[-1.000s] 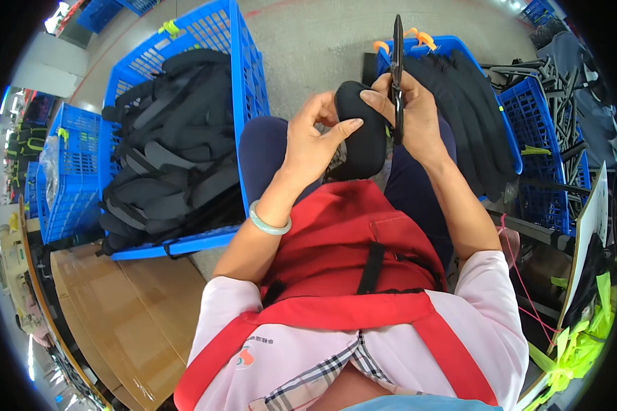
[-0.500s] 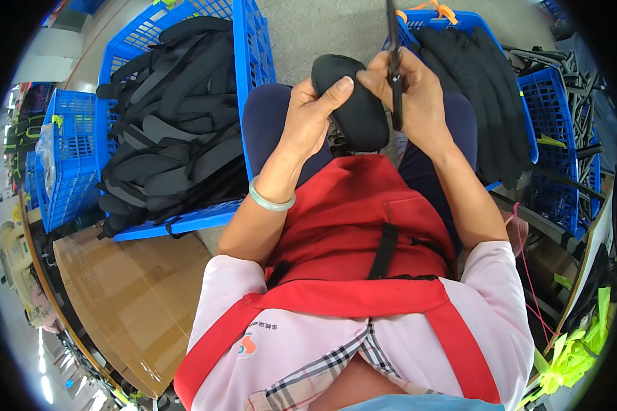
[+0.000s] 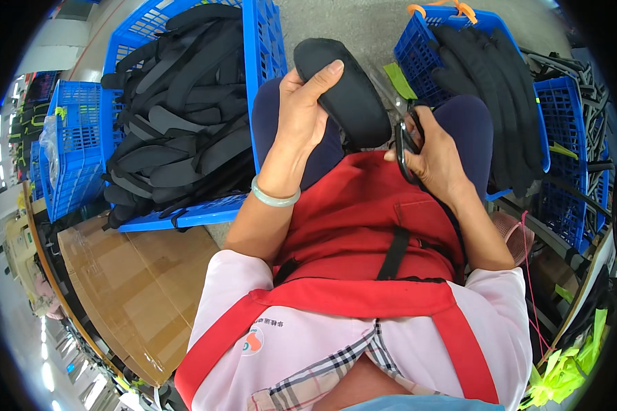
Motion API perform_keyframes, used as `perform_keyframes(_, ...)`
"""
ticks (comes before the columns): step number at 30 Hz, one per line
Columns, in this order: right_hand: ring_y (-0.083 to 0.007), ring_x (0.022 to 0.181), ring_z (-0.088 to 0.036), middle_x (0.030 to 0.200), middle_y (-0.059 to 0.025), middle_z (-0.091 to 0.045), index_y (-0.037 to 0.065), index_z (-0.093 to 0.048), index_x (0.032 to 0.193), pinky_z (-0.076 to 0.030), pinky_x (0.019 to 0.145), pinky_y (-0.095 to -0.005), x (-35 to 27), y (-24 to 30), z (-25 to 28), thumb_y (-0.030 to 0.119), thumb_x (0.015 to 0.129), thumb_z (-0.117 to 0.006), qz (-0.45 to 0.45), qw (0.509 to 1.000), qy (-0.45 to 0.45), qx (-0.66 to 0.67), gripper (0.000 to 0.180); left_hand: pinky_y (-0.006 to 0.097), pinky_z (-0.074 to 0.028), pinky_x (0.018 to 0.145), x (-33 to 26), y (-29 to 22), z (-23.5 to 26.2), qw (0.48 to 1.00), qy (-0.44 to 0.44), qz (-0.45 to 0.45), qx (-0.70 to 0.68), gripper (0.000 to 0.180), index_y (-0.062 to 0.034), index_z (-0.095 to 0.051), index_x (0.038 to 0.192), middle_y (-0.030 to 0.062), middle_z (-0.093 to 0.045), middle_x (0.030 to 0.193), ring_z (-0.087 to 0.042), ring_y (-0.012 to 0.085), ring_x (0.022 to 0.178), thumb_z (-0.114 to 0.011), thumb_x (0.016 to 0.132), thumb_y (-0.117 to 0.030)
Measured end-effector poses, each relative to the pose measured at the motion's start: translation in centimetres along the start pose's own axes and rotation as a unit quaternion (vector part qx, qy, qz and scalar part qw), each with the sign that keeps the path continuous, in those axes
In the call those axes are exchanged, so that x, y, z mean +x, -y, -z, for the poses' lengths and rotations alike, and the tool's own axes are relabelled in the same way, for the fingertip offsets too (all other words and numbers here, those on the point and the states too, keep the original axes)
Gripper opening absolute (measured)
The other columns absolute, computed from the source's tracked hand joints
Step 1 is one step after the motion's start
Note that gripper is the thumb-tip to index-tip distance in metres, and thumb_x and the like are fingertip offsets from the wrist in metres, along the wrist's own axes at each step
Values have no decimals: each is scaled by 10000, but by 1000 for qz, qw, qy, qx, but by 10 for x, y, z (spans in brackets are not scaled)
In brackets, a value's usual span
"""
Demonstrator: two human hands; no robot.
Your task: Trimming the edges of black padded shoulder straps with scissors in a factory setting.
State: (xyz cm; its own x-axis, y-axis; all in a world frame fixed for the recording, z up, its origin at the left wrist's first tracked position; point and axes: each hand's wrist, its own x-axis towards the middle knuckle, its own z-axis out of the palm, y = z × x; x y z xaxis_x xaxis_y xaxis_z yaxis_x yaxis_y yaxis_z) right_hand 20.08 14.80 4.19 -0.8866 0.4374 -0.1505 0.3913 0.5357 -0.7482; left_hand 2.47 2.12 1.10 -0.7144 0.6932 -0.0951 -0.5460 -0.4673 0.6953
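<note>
Black padded piece (image 3: 349, 89) sits upper centre of frame, above the red apron (image 3: 363, 212), slanted: top end toward upper left, bottom end toward the knees. Left hand (image 3: 305, 109) has it, grip clamped on its left edge, thumb flat on the upper face; fingers underneath mostly hidden.

Change vs the last two views: right hand (image 3: 439, 154) is off the pad, and the scissors (image 3: 400, 145) are turned in it. Earlier they stood upright past the fingers, tips toward the top edge, with thumb and fingertips working at the pad. Now the right grip is closed around the handle loops, right of centre, and the blades (image 3: 398, 103) aim up and left, just beside the pad. Can't tell if the blades are spread or together, or exactly which fingers are in the loops. No blade contact with the pad visible.

My read: pad is down to a one-hand hold, scissors are in a usable hold rather than parked in the palm.

Also now visible: yellow-green strip (image 3: 400, 81) by the blade tips; can't tell what it's attached to. Blue crate (image 3: 256, 82) of dark padded pieces (image 3: 178, 137) upper left; second blue crate (image 3: 413, 61) with long black pieces (image 3: 487, 82) upper right.
</note>
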Motion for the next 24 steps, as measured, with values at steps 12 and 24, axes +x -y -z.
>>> perform_keyframes(12, -358, 620, -588, 653, -130, -543, 5, -468, 1032, -470, 594, -430, 7, -15, -10, 431, 722, -783, 7, 997, -21, -70, 614, 271, -545, 736, -6, 7, -7, 1000, 3, 3, 17, 102, -9, -655, 966, 64, -677, 910, -659, 139, 813, -665, 867, -36)
perform_keyframes(24, -248, 537, -432, 600, -139, -445, -12, -493, 902, -404, 529, -360, 9, -19, -7, 454, 771, -751, 37, 998, 28, 33, 548, 269, -543, 747, -8, 5, -4, 999, 25, 13, 15, 120, -18, -656, 980, 54, -678, 906, -660, 134, 814, -671, 864, -46)
